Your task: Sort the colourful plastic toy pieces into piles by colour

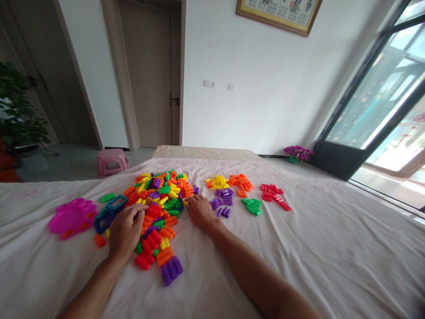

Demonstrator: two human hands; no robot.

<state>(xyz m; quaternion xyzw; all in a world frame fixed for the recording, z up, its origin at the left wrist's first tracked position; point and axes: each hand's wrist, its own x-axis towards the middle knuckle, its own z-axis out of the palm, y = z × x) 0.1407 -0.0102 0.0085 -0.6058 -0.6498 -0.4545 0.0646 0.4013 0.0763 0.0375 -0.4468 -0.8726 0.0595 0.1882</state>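
A large mixed pile of plastic tube-shaped blocks (pixel 164 190) lies on the pale bedsheet. At its left side is my left hand (pixel 126 228), its fingers bent together at the blocks; what they hold, if anything, is hidden. My right hand (pixel 201 210) rests at the pile's right edge, fingers apart and nothing seen in it. Right of that hand are small single-colour groups: yellow blocks (pixel 219 181), orange blocks (pixel 241 182), purple blocks (pixel 225 196), green blocks (pixel 252 206) and red blocks (pixel 272 191). Purple triple blocks (pixel 171 270) lie at the pile's near end.
A magenta scalloped plate (pixel 71 217) with orange blocks is at the left, beside blue square frames (pixel 104 220). Beyond the cloth stand a pink stool (pixel 112 162) and a pot of magenta flowers (pixel 298 153). A leafy plant (pixel 20 106) is at the far left.
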